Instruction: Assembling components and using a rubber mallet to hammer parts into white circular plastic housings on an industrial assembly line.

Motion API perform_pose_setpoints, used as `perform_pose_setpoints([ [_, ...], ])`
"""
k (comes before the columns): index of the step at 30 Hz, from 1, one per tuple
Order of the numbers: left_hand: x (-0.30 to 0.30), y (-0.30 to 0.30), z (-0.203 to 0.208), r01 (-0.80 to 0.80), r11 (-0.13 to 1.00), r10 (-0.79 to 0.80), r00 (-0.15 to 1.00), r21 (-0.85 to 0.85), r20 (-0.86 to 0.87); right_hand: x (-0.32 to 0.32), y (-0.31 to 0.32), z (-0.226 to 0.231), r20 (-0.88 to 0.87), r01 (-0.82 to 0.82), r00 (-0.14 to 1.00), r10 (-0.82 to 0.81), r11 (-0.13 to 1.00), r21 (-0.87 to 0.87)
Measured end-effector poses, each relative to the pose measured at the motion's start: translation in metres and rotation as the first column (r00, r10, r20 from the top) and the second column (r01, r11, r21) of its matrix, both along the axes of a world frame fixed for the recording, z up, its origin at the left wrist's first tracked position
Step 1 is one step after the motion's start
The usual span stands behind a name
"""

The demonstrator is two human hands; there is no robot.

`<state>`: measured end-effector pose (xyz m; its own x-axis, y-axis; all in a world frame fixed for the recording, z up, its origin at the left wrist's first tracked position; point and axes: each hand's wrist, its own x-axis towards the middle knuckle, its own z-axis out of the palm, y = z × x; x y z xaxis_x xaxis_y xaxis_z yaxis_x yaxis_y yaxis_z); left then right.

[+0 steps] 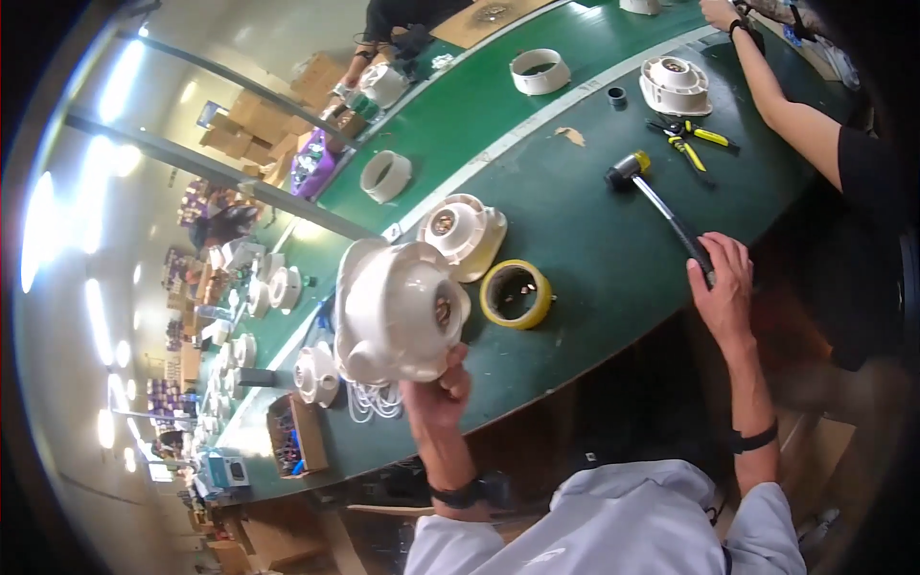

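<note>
My left hand [441, 391] is closed on the lower edge of a white plastic housing [388, 305], held up above the table's near edge. Copper-coloured windings show in the housing's round opening. My right hand [724, 287] grips the black handle end of a mallet [666, 206], whose dark and yellow head rests on the green tabletop. Just behind the held housing sits a similar white housing [468, 240]. A yellow tape roll [547, 300] lies beside it, with small bits visible inside its ring.
Yellow-handled pliers [688, 151], a small dark ring [616, 97] and another white housing [674, 88] occupy the far right. White rings [540, 72] sit on the green belt [450, 134]. A parts box [299, 436] and white cable [372, 402] lie left. A co-worker's arm [791, 120] reaches in at right.
</note>
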<state>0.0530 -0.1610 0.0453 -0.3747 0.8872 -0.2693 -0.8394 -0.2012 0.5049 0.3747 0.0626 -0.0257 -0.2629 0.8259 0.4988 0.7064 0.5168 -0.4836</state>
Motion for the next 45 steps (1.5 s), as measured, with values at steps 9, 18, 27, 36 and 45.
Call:
perform_pose_setpoints([
  [9, 0.009, 0.030, -0.006, -0.490, 0.797, 0.083, 0.670, -0.355, -0.738, -0.004, -0.001, 0.001, 0.005, -0.007, 1.000, 0.007, 1.000, -0.002],
  [18, 0.003, 0.043, -0.019, -0.580, 0.766, -0.101, 0.318, -0.278, -0.943, -0.003, 0.002, -0.003, 0.025, -0.011, 1.000, 0.011, 1.000, 0.008],
  [27, 0.007, 0.057, -0.008, -0.563, 0.782, -0.223, 0.148, -0.268, -0.963, -0.001, -0.001, -0.004, 0.026, -0.018, 0.999, 0.018, 1.000, -0.003],
  [36, 0.001, 0.044, 0.003, -0.471, 0.773, -0.327, 0.280, -0.426, -0.903, 0.000, 0.001, 0.001, 0.044, -0.020, 0.999, 0.020, 1.000, -0.001],
  [45, 0.004, 0.002, 0.057, -0.322, 0.946, 0.259, 0.693, 0.033, -0.673, -0.019, 0.019, 0.023, 0.275, -0.002, 0.960, 0.049, 0.985, -0.171],
])
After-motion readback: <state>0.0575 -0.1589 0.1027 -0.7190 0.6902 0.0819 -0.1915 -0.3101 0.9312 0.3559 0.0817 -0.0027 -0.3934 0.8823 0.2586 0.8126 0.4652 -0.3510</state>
